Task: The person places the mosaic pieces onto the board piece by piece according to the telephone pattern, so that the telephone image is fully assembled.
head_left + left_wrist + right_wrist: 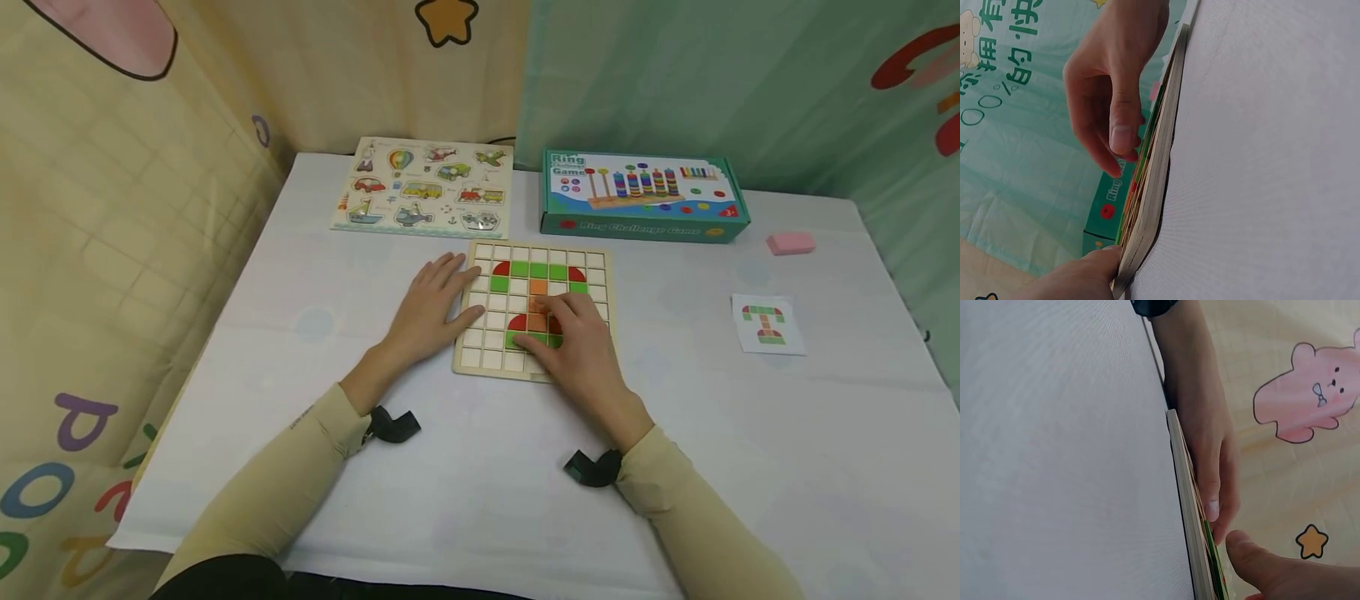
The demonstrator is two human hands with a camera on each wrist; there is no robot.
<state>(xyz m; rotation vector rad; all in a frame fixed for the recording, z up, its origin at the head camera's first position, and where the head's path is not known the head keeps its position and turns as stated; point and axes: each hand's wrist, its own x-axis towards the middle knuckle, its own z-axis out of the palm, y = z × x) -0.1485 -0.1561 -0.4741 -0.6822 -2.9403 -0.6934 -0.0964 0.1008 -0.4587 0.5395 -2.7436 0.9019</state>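
A square wooden grid board (491,360) lies in the middle of the table. Green squares (538,270), orange squares (537,287) and red quarter-round tiles (517,322) sit in its cells among white ones. My left hand (427,308) rests at the board's left edge, fingers extended and thumb on the rim. Over the lower middle of the board is my right hand (585,350), thumb and fingers bent and spread apart above the tiles. In the left wrist view, no piece shows between that hand's fingertips (1121,139). Part of the pattern is hidden beneath it.
To the right lies a small card (768,325) printed with a similar coloured figure. Behind it is a pink block (791,243). A vehicle picture puzzle (420,190) and a green Ring Challenge Game box (637,227) stand along the back, before the curtains.
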